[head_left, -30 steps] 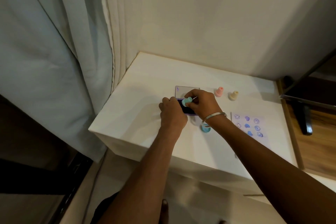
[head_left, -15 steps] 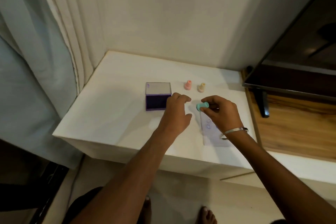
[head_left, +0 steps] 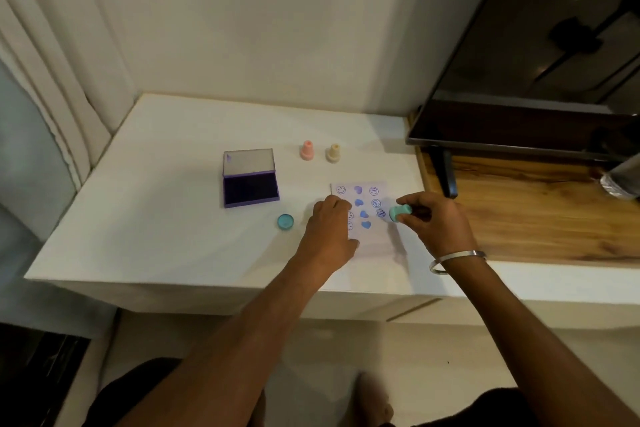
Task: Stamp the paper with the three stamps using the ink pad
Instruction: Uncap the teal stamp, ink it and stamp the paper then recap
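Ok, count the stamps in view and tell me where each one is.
3. The pink stamp and the beige stamp stand beyond the paper; the right hand holds the teal stamp over it.

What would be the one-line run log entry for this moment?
right hand: holds teal stamp over paper | left hand: rests on paper | ink pad: open | pink stamp, beige stamp: standing
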